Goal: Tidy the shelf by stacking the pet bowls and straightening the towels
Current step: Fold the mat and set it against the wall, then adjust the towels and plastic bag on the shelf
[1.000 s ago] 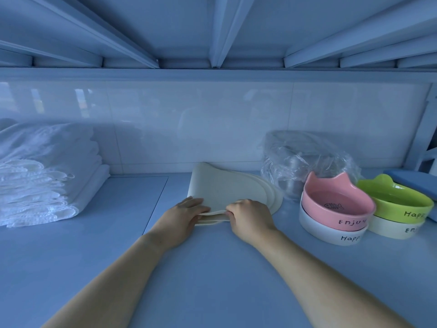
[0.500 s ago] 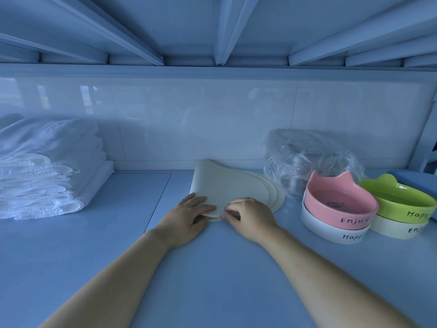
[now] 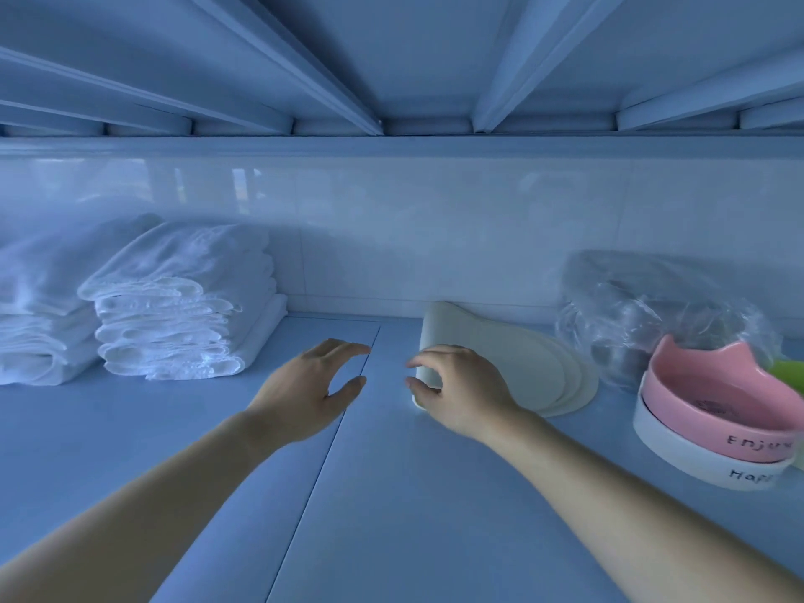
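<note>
head view: both hands hover over the shelf (image 3: 391, 515), apart from each other and holding nothing. the left hand (image 3: 304, 385) hangs with relaxed fingers above bare shelf, between the towels (image 3: 182, 306) and the cream mats (image 3: 513, 363). the right hand (image 3: 465, 389) is loosely curved at the near left edge of the mats, with a gap showing between thumb and forefinger; whether the thumb touches that edge i cannot tell.

the towels sit at the left against the back wall in a folded pile, its frilled front edges uneven, with a second pile (image 3: 39, 306) just beside it. at the right the pink bowl (image 3: 713, 385) is nested in a white bowl (image 3: 696, 454), and a green bowl (image 3: 789, 372) is cut off by the frame edge behind it.

likely next is the towel pile. the risks, as i judge them: pulling at one loose front edge could drag the upper layers forward and slump the pile. the mats' far end curls up the wall, so the fanned stack may slide. the right forearm lies near the nested bowls and a careless sweep could knock them.
</note>
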{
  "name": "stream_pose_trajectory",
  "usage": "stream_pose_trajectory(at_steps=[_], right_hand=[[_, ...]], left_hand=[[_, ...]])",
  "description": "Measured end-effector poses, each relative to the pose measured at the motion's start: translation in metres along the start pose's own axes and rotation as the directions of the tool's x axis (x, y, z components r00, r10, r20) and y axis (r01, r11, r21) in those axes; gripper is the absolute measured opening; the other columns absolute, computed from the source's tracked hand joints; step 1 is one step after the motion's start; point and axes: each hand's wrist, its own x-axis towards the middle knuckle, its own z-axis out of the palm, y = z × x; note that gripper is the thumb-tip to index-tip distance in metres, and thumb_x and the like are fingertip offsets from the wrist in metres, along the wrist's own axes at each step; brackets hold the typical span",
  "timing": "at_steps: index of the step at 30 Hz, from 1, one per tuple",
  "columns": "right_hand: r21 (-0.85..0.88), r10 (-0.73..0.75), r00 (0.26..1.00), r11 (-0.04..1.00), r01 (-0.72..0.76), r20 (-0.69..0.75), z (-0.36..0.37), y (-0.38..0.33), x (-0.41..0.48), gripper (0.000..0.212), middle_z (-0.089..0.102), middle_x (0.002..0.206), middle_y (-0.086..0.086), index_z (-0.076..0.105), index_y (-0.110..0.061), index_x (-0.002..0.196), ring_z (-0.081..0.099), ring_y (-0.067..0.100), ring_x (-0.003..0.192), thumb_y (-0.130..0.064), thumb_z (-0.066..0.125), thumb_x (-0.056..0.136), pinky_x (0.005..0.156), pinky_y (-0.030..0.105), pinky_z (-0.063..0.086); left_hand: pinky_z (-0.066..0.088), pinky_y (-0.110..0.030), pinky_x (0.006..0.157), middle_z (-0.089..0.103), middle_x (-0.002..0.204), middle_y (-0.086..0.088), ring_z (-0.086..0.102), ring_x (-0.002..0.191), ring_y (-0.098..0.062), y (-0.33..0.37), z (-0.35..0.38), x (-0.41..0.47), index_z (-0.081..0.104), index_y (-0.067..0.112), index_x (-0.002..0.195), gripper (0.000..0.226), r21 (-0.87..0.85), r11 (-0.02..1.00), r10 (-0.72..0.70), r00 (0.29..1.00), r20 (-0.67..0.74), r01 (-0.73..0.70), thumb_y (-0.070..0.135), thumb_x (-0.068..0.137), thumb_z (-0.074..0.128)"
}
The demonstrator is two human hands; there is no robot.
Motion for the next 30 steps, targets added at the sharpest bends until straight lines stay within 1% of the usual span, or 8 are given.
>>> stream_pose_trajectory(at_steps=[4, 8, 13, 17, 22, 25, 27, 30], right_hand=[[0.055, -0.056, 0.998, 0.997, 0.056, 0.008, 0.016, -0.031, 0.013, 0.027, 0.062, 0.118, -0.014, 0.063, -0.026, 0.112, 0.052, 0.009, 0.114, -0.037, 0.053, 0.09, 0.09, 0.029, 0.045], [0.104, -0.096, 0.995, 0.99, 0.092, 0.039, 0.038, -0.061, 0.024, 0.024, 0.062, 0.116, -0.015, 0.064, -0.027, 0.109, 0.052, 0.008, 0.113, -0.035, 0.052, 0.09, 0.089, 0.027, 0.044], [0.151, -0.156, 0.979, 0.979, 0.136, 0.132, 0.07, -0.102, 0.036, 0.024, 0.061, 0.117, -0.013, 0.063, -0.026, 0.11, 0.052, 0.01, 0.113, -0.034, 0.052, 0.09, 0.091, 0.029, 0.044], [0.167, -0.198, 0.966, 0.971, 0.17, 0.167, 0.098, -0.141, 0.053, 0.024, 0.06, 0.119, -0.014, 0.063, -0.027, 0.111, 0.05, 0.01, 0.114, -0.033, 0.052, 0.09, 0.091, 0.027, 0.042], [0.189, -0.24, 0.96, 0.959, 0.211, 0.146, 0.126, -0.191, 0.082, 0.024, 0.058, 0.119, -0.012, 0.064, -0.025, 0.111, 0.052, 0.011, 0.112, -0.031, 0.054, 0.09, 0.088, 0.028, 0.045], [0.174, -0.258, 0.959, 0.956, 0.235, 0.122, 0.142, -0.214, 0.095, 0.025, 0.054, 0.125, -0.011, 0.063, -0.025, 0.112, 0.047, 0.01, 0.117, -0.03, 0.054, 0.09, 0.09, 0.028, 0.043], [0.16, -0.252, 0.962, 0.959, 0.233, 0.108, 0.151, -0.222, 0.102, 0.026, 0.049, 0.13, -0.012, 0.062, -0.026, 0.114, 0.044, 0.008, 0.12, -0.031, 0.054, 0.09, 0.09, 0.026, 0.041], [0.136, -0.225, 0.971, 0.968, 0.212, 0.086, 0.161, -0.229, 0.112, 0.028, 0.043, 0.133, -0.013, 0.061, -0.027, 0.116, 0.042, 0.007, 0.121, -0.031, 0.055, 0.089, 0.088, 0.026, 0.042]], left_hand=[[0.04, -0.023, 0.064, 0.045, 0.127, 0.025, 0.052, 0.055, 0.004, -0.022, -0.012, -0.017, 0.043, 0.044, 0.127, 0.036, 0.022, 0.999, -0.045, 0.999, -0.005, 0.046, 0.046, 0.091, 0.043], [0.045, -0.025, 0.067, 0.048, 0.121, 0.028, 0.051, 0.055, 0.004, -0.047, -0.022, -0.036, 0.048, 0.045, 0.12, 0.03, 0.05, 0.993, -0.106, 0.994, 0.021, 0.105, 0.047, 0.09, 0.043], [0.037, -0.02, 0.061, 0.054, 0.113, 0.024, 0.05, 0.056, 0.005, -0.088, -0.044, -0.06, 0.054, 0.043, 0.114, 0.025, 0.087, 0.986, -0.148, 0.988, 0.046, 0.144, 0.044, 0.09, 0.045], [0.037, -0.02, 0.064, 0.055, 0.115, 0.024, 0.048, 0.064, 0.015, -0.128, -0.064, -0.077, 0.054, 0.043, 0.114, 0.025, 0.116, 0.978, -0.18, 0.982, 0.05, 0.173, 0.043, 0.09, 0.045], [0.038, -0.021, 0.067, 0.055, 0.117, 0.025, 0.045, 0.065, 0.005, -0.18, -0.089, -0.096, 0.053, 0.043, 0.114, 0.025, 0.126, 0.971, -0.21, 0.977, 0.028, 0.205, 0.041, 0.089, 0.047], [0.038, -0.02, 0.064, 0.054, 0.116, 0.026, 0.047, 0.069, 0.008, -0.209, -0.101, -0.102, 0.054, 0.042, 0.113, 0.026, 0.116, 0.972, -0.207, 0.978, 0.006, 0.205, 0.039, 0.088, 0.049], [0.041, -0.021, 0.066, 0.053, 0.118, 0.024, 0.052, 0.082, 0.005, -0.225, -0.106, -0.104, 0.054, 0.041, 0.114, 0.027, 0.114, 0.976, -0.187, 0.982, -0.011, 0.188, 0.037, 0.087, 0.051], [0.042, -0.022, 0.07, 0.052, 0.12, 0.021, 0.052, 0.105, -0.004, -0.247, -0.109, -0.102, 0.055, 0.039, 0.117, 0.031, 0.125, 0.981, -0.141, 0.989, -0.048, 0.146, 0.034, 0.086, 0.054]])
